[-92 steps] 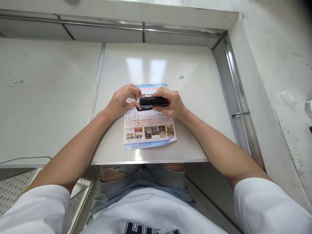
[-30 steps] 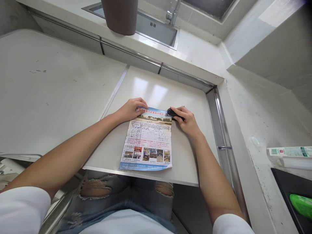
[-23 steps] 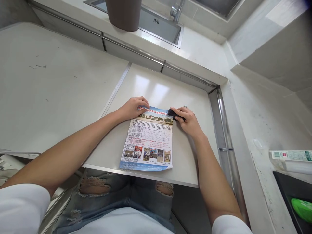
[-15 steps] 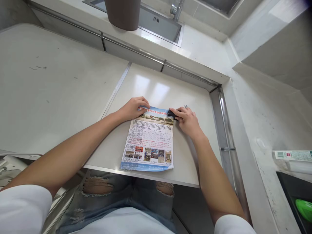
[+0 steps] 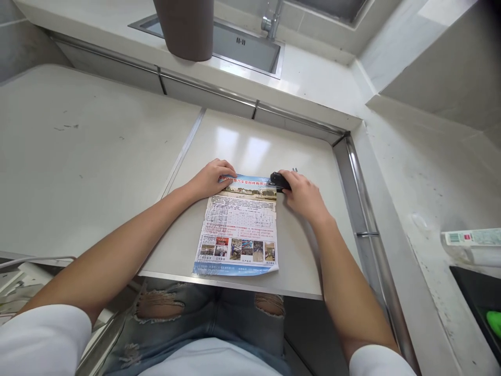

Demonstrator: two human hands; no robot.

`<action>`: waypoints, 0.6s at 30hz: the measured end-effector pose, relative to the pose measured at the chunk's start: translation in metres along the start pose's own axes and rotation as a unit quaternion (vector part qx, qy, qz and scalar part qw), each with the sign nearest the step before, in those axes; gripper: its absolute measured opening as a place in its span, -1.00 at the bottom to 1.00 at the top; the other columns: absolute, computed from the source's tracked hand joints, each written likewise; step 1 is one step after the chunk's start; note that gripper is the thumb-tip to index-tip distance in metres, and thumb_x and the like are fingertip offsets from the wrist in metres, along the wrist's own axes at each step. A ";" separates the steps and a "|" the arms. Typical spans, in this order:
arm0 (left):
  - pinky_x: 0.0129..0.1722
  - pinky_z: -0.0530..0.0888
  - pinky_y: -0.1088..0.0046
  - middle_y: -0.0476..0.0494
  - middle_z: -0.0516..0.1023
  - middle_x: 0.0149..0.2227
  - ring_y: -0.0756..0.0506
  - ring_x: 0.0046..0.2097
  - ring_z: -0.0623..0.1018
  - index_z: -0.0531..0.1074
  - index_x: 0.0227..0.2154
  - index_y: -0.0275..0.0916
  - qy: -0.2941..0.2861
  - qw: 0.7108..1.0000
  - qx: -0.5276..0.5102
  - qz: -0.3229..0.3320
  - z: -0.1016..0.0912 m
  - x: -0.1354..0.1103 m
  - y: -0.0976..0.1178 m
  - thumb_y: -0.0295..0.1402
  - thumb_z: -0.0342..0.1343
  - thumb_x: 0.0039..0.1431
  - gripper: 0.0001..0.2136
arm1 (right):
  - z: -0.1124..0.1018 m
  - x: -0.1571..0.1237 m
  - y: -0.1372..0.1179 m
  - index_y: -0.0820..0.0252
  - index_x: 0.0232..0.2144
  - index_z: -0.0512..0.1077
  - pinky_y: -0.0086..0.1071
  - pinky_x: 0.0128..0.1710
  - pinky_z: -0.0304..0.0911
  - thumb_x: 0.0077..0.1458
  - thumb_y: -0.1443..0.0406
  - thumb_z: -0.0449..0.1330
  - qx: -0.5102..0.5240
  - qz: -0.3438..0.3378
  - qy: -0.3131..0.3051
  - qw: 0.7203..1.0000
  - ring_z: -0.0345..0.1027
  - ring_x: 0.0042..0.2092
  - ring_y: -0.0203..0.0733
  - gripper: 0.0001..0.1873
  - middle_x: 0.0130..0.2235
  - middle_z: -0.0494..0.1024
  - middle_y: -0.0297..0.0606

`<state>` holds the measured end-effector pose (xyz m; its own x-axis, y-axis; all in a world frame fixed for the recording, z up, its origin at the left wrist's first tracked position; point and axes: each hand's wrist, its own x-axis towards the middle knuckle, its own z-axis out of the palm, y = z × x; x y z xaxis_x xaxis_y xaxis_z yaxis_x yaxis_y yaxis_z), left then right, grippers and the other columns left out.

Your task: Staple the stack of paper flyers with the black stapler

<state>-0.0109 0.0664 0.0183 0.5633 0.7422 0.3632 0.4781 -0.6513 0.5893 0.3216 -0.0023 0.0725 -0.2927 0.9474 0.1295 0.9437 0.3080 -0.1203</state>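
Note:
A worn printed flyer point(image 5: 240, 230) with blue bands, red lettering and small photos lies on the white table. My left hand point(image 5: 215, 178) is closed at its upper left corner, thumb and fingers on the paper. In my right hand point(image 5: 303, 196) is a black stapler point(image 5: 279, 180), gripped from the right side. The stapler's front end sits over the flyer's upper right corner. Whether the paper is between its jaws is hard to make out. Several dark marks and creases run down the flyer's left side.
Beyond the white table point(image 5: 117, 141) is a counter with a steel sink point(image 5: 246, 49) and a brown bin point(image 5: 187, 26). Small metal prongs point(image 5: 295, 169) show just past my right hand. A clear packet with a green-white label point(image 5: 472, 238) lies on the right ledge.
The stapler's black top has come up and shows more from under my right fingers. My left hand stays at the flyer's corner. The whole view has shifted slightly.

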 end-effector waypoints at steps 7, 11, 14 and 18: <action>0.19 0.53 0.01 -0.22 0.68 0.03 -0.25 0.02 0.59 0.73 -0.12 -0.13 -0.011 1.000 0.019 -0.016 -0.001 0.003 0.010 -0.35 0.24 0.35 -0.83 | 0.002 0.000 0.039 0.11 -0.09 0.58 -0.10 -0.21 0.34 0.17 0.25 0.27 0.037 0.185 0.131 0.973 0.49 -0.20 0.20 -0.76 -0.20 0.65 0.04; 0.10 0.55 0.10 -0.19 0.68 -0.02 -0.23 0.03 0.60 0.64 -0.11 -0.16 0.071 0.995 -0.008 -0.072 -0.005 0.004 0.016 -0.46 0.21 0.29 -0.82 | -0.005 0.002 0.010 0.15 0.03 0.57 -0.06 -0.11 0.42 0.18 0.20 0.29 0.150 0.135 0.174 0.964 0.52 -0.08 0.21 -0.62 -0.07 0.70 0.00; -0.07 0.55 0.23 -0.17 0.68 -0.10 -0.17 -0.08 0.61 0.56 -0.23 -0.17 0.162 0.979 -0.025 -0.122 -0.009 0.004 0.014 -0.56 0.09 0.26 -0.80 | -0.003 -0.001 -0.033 0.10 -0.01 0.56 -0.13 -0.12 0.42 0.17 0.21 0.31 0.258 0.068 0.106 0.958 0.53 -0.13 0.09 -0.67 -0.10 0.72 -0.14; -0.15 0.51 0.27 -0.17 0.65 -0.15 -0.15 -0.14 0.58 0.53 -0.27 -0.19 0.177 0.977 -0.014 -0.122 -0.012 0.004 0.013 -0.60 0.04 0.21 -0.78 | 0.012 -0.005 -0.079 0.05 -0.07 0.52 -0.17 -0.10 0.36 0.19 0.24 0.31 0.292 -0.014 0.023 0.956 0.53 -0.10 0.06 -0.76 -0.09 0.70 -0.18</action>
<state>-0.0104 0.0629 0.0364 0.1645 0.8863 0.4330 0.5479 -0.4471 0.7070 0.2466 -0.0300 0.0696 -0.2974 0.9372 0.1824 0.6842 0.3425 -0.6439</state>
